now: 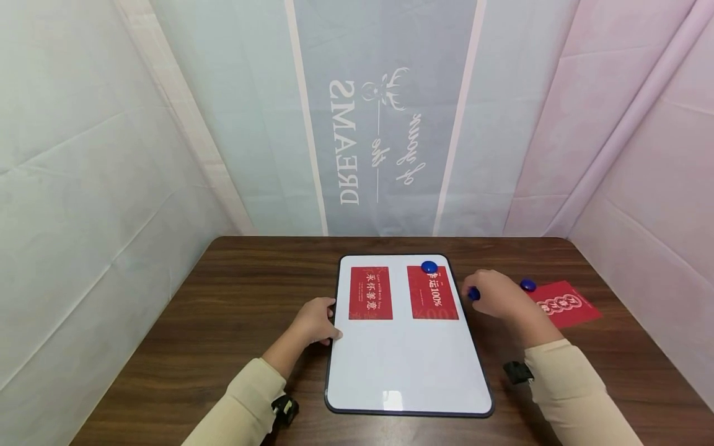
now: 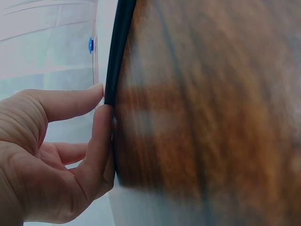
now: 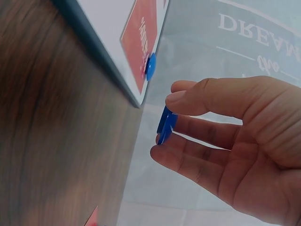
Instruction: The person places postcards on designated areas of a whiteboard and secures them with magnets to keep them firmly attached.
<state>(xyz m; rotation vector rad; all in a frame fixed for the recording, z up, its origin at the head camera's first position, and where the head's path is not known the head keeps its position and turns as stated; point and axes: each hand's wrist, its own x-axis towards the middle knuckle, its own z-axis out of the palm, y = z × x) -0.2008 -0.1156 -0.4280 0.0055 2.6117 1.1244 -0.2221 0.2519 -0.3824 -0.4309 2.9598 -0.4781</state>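
Note:
A whiteboard with a dark frame lies on the wooden table. My left hand pinches its left edge, the thumb at the white face; in the left wrist view the fingers meet the frame's side. Two red cards with white lettering, a left card and a right card, lie on the board's upper half. One round blue magnet sits on the right card's top edge. Just off the board's right edge, my right hand holds another blue magnet between thumb and fingertips.
Right of my right hand, a third red card lies on the table, with a blue magnet at its upper left corner. A printed fabric curtain hangs behind the table, and pale fabric walls flank both sides.

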